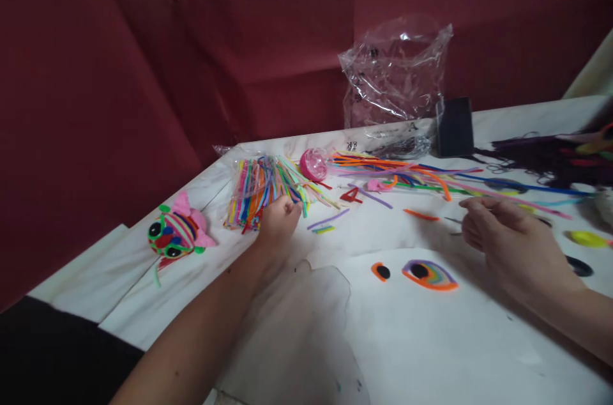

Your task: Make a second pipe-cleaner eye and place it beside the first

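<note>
- Head view: the left hand [279, 218] curls its fingers into the packet of short coloured sticks [261, 191] at the table's [431, 341] far left, pinching a few.
- The right hand [502, 239] hovers half-curled, pinching something thin; what it is cannot be told.
- Between them lie a rainbow eye shape [430, 274] and a small orange ring [380, 271], flat and close for working.
- Long pipe cleaners [407, 172] fan out behind; a finished striped creature [175, 234] sits aside.
</note>
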Available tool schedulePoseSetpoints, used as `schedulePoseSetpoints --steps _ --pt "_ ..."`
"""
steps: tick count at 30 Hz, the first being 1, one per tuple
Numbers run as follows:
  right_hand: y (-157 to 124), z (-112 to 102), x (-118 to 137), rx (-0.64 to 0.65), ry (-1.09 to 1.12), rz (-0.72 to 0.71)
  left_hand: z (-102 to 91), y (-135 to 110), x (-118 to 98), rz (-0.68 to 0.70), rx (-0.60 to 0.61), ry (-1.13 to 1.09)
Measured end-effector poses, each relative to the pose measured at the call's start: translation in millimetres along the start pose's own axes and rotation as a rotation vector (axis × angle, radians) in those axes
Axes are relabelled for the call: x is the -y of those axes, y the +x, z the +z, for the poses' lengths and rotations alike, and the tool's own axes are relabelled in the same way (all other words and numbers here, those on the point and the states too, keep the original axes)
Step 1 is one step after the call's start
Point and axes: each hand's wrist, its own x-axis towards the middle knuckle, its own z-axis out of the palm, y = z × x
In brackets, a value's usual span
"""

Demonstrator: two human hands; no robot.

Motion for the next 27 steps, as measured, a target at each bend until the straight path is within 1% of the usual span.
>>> schedulePoseSetpoints --steps 2,4,5,8,10,11,14,15,16,18,19,21,22,23,25,27 --pt "1 -1 -2 0.024 0.034 0.021 -2.9 2 2 0.002 -0.011 0.002" --pt "2 -1 -2 0.028 0.053 0.036 -3.5 2 3 0.064 0.039 0.008" --pt "2 -1 -2 0.030 0.060 0.037 -2.4 1 2 0.125 0.091 0.016" --pt "1 0 0 0.042 0.077 0.023 5.7 -6 -1 0.364 0.277 0.065" --pt "0 0 1 0.047 0.049 0.022 12.8 -12 -4 0.471 0.349 0.099" --pt "0 0 2 0.050 0.025 0.024 16.0 -14 -4 0.495 0.366 0.108" --pt "-3 0 5 0.064 -0.007 0.024 20.9 -18 -5 0.496 0.385 0.113" --pt "-3 0 6 0.073 0.001 0.026 20.2 -17 -5 0.476 0.365 0.085" --pt "-4 0 7 0.075 0.004 0.026 18.1 -15 -5 0.437 0.315 0.037" --pt "-5 0 8 0.075 -0.023 0.030 8.7 -9 -5 0.329 0.154 -0.069" --pt "-5 0 9 0.070 -0.048 0.029 1.4 -4 -5 0.257 0.036 -0.126" --pt "-4 -1 8 0.060 -0.129 0.025 -17.4 7 -3 0.152 -0.171 -0.169" --pt "-3 -2 7 0.059 -0.169 0.025 -28.1 13 -1 0.078 -0.330 -0.248" --pt "-3 -3 5 0.058 -0.202 0.018 -38.9 19 2 0.057 -0.436 -0.309" --pt "-2 -5 1 0.062 -0.297 -0.002 -58.6 28 10 0.027 -0.573 -0.390" --pt "-1 -7 -3 0.045 -0.354 -0.019 -73.1 34 20 -0.009 -0.639 -0.437"
